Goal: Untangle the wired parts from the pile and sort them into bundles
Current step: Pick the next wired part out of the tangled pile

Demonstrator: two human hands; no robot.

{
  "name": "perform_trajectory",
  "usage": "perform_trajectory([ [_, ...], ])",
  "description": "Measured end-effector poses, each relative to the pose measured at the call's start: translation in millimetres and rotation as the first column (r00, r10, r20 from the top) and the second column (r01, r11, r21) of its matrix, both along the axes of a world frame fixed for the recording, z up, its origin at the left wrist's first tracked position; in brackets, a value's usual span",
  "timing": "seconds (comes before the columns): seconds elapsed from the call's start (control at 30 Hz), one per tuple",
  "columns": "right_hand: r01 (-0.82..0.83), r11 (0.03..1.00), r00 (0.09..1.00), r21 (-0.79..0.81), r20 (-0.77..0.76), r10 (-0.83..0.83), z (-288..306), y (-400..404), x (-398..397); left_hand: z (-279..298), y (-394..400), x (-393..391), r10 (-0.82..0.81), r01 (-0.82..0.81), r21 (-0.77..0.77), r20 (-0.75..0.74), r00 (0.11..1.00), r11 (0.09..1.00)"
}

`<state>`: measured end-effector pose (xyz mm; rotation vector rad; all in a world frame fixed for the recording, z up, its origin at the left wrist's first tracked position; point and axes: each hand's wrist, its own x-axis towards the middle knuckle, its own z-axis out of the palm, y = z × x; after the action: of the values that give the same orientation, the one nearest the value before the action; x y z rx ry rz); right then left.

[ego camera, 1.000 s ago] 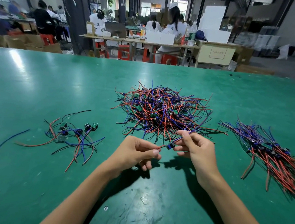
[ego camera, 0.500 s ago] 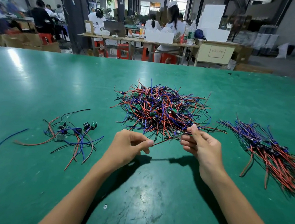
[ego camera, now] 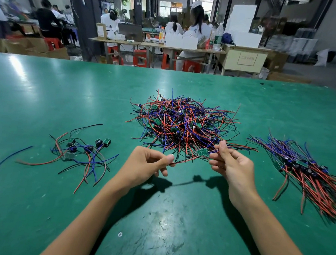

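1. Both hands hold one wired part just off the pile at the worktop centre.
2. Left hand fingers pinch its red lead; right hand fingers grip the other wires.
3. Next, probably: pull free, add to the right-edge bundle.

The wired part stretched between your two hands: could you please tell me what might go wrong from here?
1. The part's far wires by the right hand run along the pile's edge; pulling may drag neighbours along.
2. The left hand pinches only a red and black wire; a hard tug could strain the board joint.
3. The bundle lies close right; a sweep could scatter it.
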<state>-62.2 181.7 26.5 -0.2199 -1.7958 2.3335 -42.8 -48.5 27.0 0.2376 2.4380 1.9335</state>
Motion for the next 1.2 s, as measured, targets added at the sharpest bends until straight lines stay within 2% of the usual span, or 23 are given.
perform_trajectory([
  [0.23,0.01,0.996,1.0,0.085,0.006,-0.01,-1.4,2.4,0.3,-1.8,0.6,0.1,-0.003,0.003,-0.067,-0.001,1.0,0.998],
  [0.7,-0.006,0.999,1.0,0.049,-0.004,0.006,0.3,1.3,1.1,-3.8,-0.2,-1.7,0.02,-0.019,-0.075,0.011,1.0,0.997],
  [1.2,0.081,0.995,0.996,-0.055,-0.03,-0.083,2.8,2.8,-0.6,-6.6,-7.1,-5.3,0.096,-0.096,-0.075,-0.007,0.995,0.992],
])
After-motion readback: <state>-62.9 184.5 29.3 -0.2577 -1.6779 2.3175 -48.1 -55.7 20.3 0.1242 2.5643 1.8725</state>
